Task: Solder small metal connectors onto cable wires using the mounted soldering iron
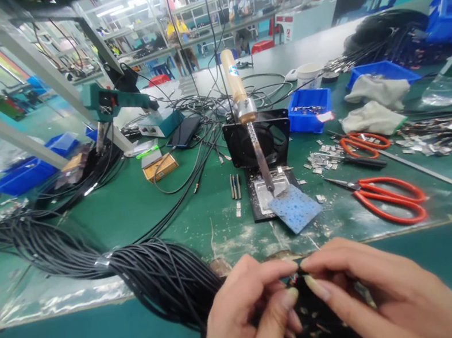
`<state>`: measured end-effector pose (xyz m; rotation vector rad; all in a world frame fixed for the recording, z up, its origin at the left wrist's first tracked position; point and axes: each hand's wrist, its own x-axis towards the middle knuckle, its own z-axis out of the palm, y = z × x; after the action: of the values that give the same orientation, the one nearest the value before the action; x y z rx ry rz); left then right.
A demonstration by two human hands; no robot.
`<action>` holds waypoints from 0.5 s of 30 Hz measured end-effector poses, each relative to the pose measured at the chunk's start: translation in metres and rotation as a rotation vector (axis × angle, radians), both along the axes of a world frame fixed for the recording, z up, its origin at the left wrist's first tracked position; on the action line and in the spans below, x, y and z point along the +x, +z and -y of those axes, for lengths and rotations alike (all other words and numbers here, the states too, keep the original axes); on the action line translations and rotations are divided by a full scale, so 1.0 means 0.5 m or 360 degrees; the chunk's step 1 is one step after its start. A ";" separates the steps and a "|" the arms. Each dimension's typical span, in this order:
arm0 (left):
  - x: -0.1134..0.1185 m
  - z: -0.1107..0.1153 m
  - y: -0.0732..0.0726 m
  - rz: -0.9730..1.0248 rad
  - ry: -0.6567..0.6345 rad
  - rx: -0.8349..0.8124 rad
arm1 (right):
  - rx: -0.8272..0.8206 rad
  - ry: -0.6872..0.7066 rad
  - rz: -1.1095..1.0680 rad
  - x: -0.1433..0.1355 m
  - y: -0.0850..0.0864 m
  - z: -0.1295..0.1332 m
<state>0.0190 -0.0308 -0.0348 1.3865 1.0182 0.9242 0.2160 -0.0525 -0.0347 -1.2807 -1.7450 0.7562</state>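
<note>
Apparently pinches a dark cable end with fine coloured wires at lower centre of the frame, using left hand and right hand, each grip drawn nearly closed; cannot tell the exact hold behind the fingertips. Could snap or bend a strand by twisting too hard with the nails, or drop such a small piece by easing off. Might snag on the cable bundle at lower left, draped over the desk edge. Risks a burn on the soldering iron near centre, if hot, by reaching forward carelessly.
</note>
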 end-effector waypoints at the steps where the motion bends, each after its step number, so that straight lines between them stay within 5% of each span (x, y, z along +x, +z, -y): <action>1: 0.001 0.000 0.001 0.0000 0.0005 -0.0011 | -0.0006 0.0003 -0.0002 0.000 0.001 0.000; 15: 0.009 0.001 0.005 0.0116 0.0082 -0.0105 | -0.0024 0.0067 0.0013 0.004 -0.001 -0.001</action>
<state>0.0233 -0.0315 -0.0322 1.2679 1.0244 0.9637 0.2183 -0.0522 -0.0352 -1.2620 -1.7806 0.7908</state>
